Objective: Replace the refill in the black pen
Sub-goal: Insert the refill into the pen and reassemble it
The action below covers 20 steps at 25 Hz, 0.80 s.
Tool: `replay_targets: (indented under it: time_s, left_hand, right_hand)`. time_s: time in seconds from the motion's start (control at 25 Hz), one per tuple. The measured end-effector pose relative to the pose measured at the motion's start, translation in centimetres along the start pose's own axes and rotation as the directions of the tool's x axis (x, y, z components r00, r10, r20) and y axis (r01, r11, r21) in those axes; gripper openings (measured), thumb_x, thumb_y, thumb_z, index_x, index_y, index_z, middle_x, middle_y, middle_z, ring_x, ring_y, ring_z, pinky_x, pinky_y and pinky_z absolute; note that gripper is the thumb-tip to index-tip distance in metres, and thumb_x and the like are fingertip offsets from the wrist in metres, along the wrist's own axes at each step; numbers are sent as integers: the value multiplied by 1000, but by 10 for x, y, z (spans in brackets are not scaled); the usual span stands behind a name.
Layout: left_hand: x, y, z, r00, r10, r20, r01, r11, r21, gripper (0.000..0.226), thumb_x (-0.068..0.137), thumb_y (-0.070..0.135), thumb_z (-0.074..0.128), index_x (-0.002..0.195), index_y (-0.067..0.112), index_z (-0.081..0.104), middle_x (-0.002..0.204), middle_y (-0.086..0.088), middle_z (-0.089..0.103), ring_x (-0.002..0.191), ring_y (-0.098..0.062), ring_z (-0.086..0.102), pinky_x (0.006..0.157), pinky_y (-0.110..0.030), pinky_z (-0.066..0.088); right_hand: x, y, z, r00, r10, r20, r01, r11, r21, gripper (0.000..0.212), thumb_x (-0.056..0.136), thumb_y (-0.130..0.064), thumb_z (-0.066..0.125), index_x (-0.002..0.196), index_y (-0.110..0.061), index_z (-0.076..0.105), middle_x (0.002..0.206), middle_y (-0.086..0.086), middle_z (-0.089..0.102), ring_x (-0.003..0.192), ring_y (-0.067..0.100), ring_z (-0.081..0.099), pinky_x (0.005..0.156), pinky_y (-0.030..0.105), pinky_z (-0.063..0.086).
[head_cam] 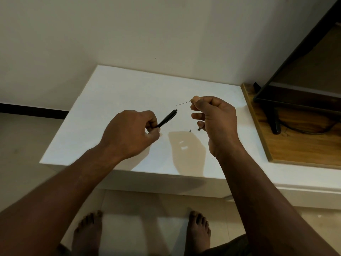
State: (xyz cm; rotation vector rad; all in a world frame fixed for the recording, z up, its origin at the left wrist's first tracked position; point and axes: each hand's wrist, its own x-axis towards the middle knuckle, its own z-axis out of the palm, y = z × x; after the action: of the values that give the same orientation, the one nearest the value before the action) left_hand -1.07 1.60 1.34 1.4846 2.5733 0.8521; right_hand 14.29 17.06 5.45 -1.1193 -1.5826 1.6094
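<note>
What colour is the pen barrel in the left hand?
Black. The pen barrel, pinched in the left hand, shows clearly in the head view against the white table.

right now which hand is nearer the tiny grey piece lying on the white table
Right. The right hand hovers just right of the tiny grey piece; the left hand, holding the black pen, sits farther left.

Count: few items, 2 hands, 1 counter.
1 black pen (167, 118) in left hand (129, 134); 1 thin refill (183, 103) pinched in right hand (215, 121). 2 small loose bits: 1 on the white counter (114, 93) at (190, 130), 1 dark bit (199, 129) by right-hand fingers. 1 wooden board (302, 145) w/ 1 black stand (275, 119). 2 bare feet (198, 231) on floor.
</note>
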Motion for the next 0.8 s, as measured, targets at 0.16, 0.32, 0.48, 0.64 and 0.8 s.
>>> replay_targets:
  time_s: [0.16, 0.32, 0.48, 0.64, 0.8]
  left_hand:
    - [1, -2, 2, 1000, 22, -9, -22, 1000, 4, 10, 87, 45, 67, 88, 34, 67, 85, 18, 72, 61, -5, 58, 57, -25, 44]
    - [1, -5, 1, 1000, 20, -22, -20, 1000, 7, 10, 88, 47, 66, 87, 37, 65, 82, 20, 69, 62, -5, 56, 56, -25, 42]
    - [2, -5, 1, 999, 22, -34, -22, 1000, 3, 10, 88, 47, 66, 88, 37, 65, 82, 20, 67, 66, -2, 55, 57, -27, 40]
    - [2, -6, 2, 999, 14, -38, -14, 1000, 2, 9, 88, 47, 67, 88, 38, 65, 79, 21, 65, 67, -1, 54, 58, -28, 41]
    - [2, -7, 1, 999, 17, -40, -18, 1000, -6, 8, 89, 46, 67, 89, 38, 65, 82, 20, 68, 68, -1, 54, 58, -28, 40]
  right_hand:
    - [2, 1, -1, 1000, 8, -3, -8, 1000, -13, 12, 94, -30, 77, 87, -20, 79, 83, -7, 79, 70, 6, 71, 66, 27, 49]
    - [1, 2, -1, 1000, 10, -1, -10, 1000, -18, 12, 94, -29, 77, 86, -20, 79, 84, -6, 80, 70, 7, 72, 67, 28, 49]
    - [1, 1, -2, 1000, 5, -4, -5, 1000, -22, 13, 94, -30, 77, 87, -19, 79, 85, -6, 80, 70, 5, 72, 67, 28, 49]
    - [1, 1, -3, 1000, 8, -3, -8, 1000, -18, 12, 94, -29, 77, 87, -20, 79, 85, -6, 80, 71, 6, 72, 67, 27, 49]
    - [1, 2, -2, 1000, 7, 5, -7, 1000, -27, 12, 93, -30, 77, 87, -20, 79, 85, -6, 80, 71, 6, 72, 67, 28, 49]
